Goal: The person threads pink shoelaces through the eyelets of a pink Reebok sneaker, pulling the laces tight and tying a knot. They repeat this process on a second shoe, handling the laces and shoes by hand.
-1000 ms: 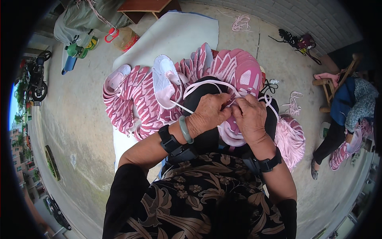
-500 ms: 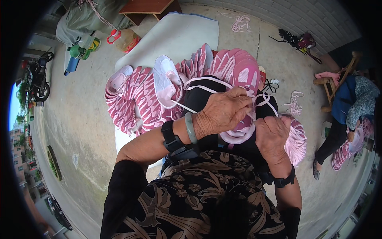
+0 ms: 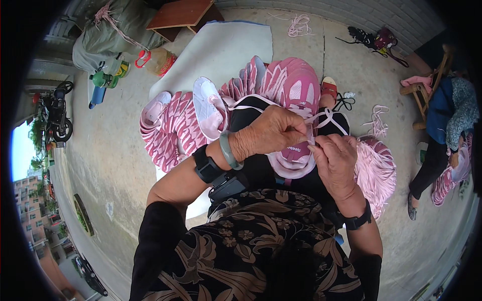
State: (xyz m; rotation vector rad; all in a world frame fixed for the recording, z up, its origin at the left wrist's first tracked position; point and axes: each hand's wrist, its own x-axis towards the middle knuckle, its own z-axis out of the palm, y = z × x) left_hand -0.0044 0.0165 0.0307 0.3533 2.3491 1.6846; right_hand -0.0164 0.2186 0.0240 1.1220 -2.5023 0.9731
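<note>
A pink shoe upper (image 3: 303,93) lies across my dark-clothed lap, its toe away from me and its pale collar towards me. A pale pink shoelace (image 3: 329,116) runs by its eyelets and makes a loop to the right. My left hand (image 3: 275,131) is closed, thumb and forefinger pinching the lace over the upper's right side. Just beside it my right hand (image 3: 335,161) pinches the lace too, fingertips almost touching the left ones. The eyelet between them is hidden. Nested pink uppers (image 3: 165,128) curve round to the left, with a pale-lined upper (image 3: 210,108) on top.
A pale pink bundle (image 3: 375,173) sits to my right. Loose laces (image 3: 299,26) lie on the concrete beyond a white sheet (image 3: 221,55). Bottles (image 3: 159,61) and a small wooden table (image 3: 181,15) stand far left. At right another person (image 3: 437,125) handles pink uppers.
Both hands have come closer together over the upper's right side, fingertips now pinching near each other. The view has shifted slightly, and the looped lace still lies to the right.
</note>
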